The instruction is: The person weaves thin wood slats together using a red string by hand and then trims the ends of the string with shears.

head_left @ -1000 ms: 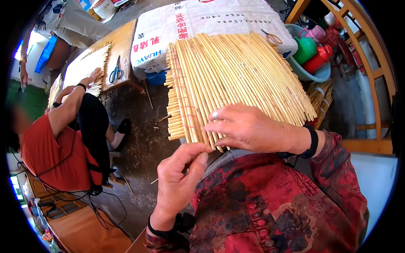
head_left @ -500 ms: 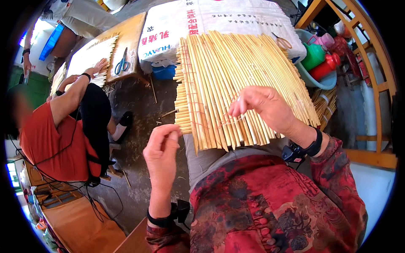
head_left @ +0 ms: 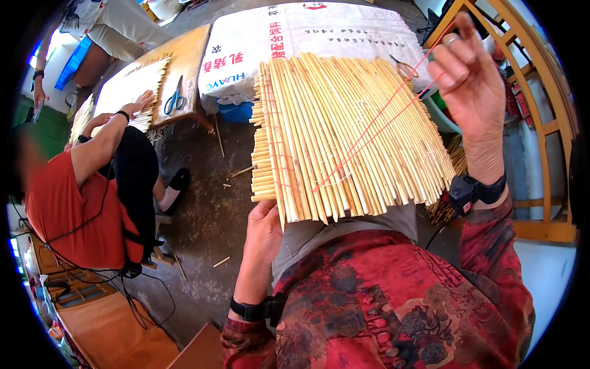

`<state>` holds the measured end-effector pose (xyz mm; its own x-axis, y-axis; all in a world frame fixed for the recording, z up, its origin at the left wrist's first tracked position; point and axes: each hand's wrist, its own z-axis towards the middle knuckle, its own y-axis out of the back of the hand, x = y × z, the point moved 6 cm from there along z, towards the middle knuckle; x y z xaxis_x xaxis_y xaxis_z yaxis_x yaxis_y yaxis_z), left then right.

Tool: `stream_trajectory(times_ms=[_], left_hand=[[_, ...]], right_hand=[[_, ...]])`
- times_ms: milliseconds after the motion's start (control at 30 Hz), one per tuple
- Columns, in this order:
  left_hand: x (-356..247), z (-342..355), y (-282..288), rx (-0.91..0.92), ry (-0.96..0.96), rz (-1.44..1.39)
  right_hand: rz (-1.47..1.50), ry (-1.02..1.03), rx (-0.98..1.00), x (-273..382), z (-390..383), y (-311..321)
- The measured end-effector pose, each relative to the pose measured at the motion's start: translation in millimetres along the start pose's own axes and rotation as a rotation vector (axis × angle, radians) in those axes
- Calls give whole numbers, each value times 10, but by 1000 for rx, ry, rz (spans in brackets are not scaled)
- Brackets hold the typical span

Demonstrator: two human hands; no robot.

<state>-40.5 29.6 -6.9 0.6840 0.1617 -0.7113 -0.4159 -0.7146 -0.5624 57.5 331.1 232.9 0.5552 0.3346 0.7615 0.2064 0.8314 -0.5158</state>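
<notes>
A mat of pale reed sticks point(head_left: 350, 129) lies between my lap and the white sack-covered table, crossed by red thread rows along its left side. My right hand point(head_left: 467, 86) is raised beyond the mat's right edge, shut on red thread point(head_left: 387, 107) that stretches taut in two strands from the mat's lower left. My left hand point(head_left: 261, 227) is closed on the near left corner of the mat, its fingertips partly hidden beneath the sticks. Brown-handled scissors point(head_left: 407, 71) lie on the sack cover point(head_left: 319, 24) just past the mat.
At left a co-worker in red point(head_left: 80, 227) works on another reed mat point(head_left: 149, 117), beside blue scissors point(head_left: 173, 101); a second person point(head_left: 117, 31) stands behind. A pale basin point(head_left: 452, 123) and wooden chair frame point(head_left: 550, 172) are at right, loose cables point(head_left: 141, 307) lower left.
My right hand has swung up and rightward from the mat, drawing red thread out taut. My left hand has moved from beside the mat onto its near left corner.
</notes>
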Motion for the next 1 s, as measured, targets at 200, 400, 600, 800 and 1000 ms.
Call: stream_trajectory(times_ms=[200, 400, 600, 800, 1000], left_hand=[[-2, 87, -189, 110, -71, -146], [58, 142, -212, 117, -166, -100], [131, 102, -376, 63, -45, -256], [142, 122, -419, 114, -169, -183], [204, 185, -371, 127, -228, -209]], right_hand=[[-187, 129, -87, 476, 77, 399], [-750, -49, -180, 365, 14, 770], [-1304, -291, -19, -46, -74, 587], [-1692, -108, 197, -297, -175, 233], [-2198, 282, 423, -456, -466, -472]])
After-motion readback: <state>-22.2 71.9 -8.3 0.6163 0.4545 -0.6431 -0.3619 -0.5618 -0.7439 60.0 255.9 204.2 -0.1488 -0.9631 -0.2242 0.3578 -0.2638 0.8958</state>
